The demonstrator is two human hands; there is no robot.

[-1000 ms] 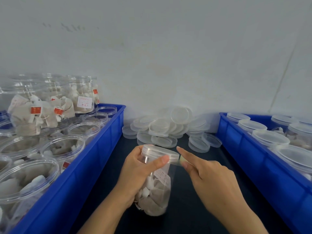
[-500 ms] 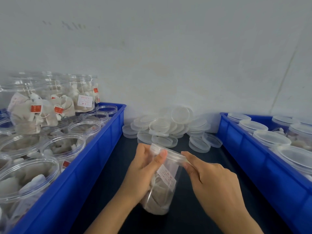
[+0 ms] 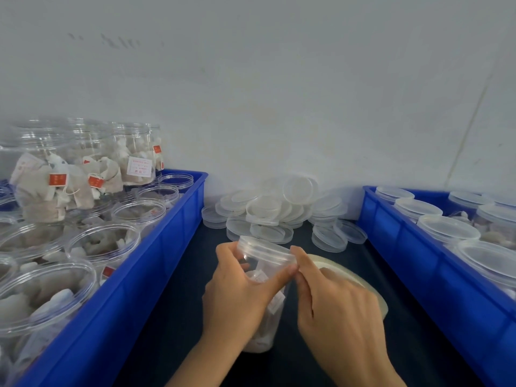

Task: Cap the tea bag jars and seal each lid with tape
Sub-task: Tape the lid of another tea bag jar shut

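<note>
Currently the taping step is in hand. The left hand [image 3: 237, 297] grips the jar [image 3: 265, 311] at 6 o'clock on the dark mat [image 3: 173, 317], fingers curled round its neck and thumb pressed just under the lid [image 3: 265, 251]. The lid sits on the jar, which tilts away from the person. The right hand [image 3: 335, 308] has its fingertips [image 3: 297, 270] pinched together at the lid's edge, touching the left thumb; a tape strip there is likely but too faint to confirm. A tape roll [image 3: 360, 286] lies just behind that hand at 3 o'clock.

Next move, as a judgement: press the tape flat across the lid-to-jar seam, then turn the jar with the left hand so that the strip runs round the rim.

Room is narrow. The left bin [image 3: 156, 263] at 9 o'clock holds open jars; its wall stands near the left wrist. The right bin [image 3: 418, 261] at 3 o'clock holds capped jars, and its wall runs just beyond the roll. Loose lids [image 3: 273, 210] are piled at 12 o'clock against the wall [image 3: 279, 93], near the jar top. Open mat remains at 7 o'clock.
</note>
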